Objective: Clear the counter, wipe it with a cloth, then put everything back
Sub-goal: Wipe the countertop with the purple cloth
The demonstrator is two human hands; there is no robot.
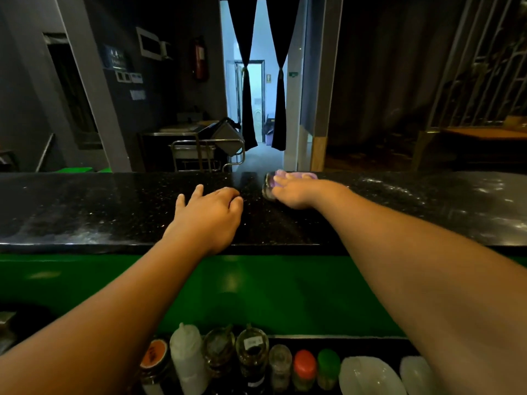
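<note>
One long black counter point(85, 212) spans the middle of the frame. The left hand point(208, 215) rests on it at centre, fingers loosely bent, empty. The right hand point(299, 192) presses flat on a purple cloth point(302, 175) at its far edge, right of centre.

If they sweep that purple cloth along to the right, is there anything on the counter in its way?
Nothing visible. The right hand presses the cloth at the far edge of the counter; the stretch to its right shows only pale smears. The left hand rests on the other side of the cloth.
</note>
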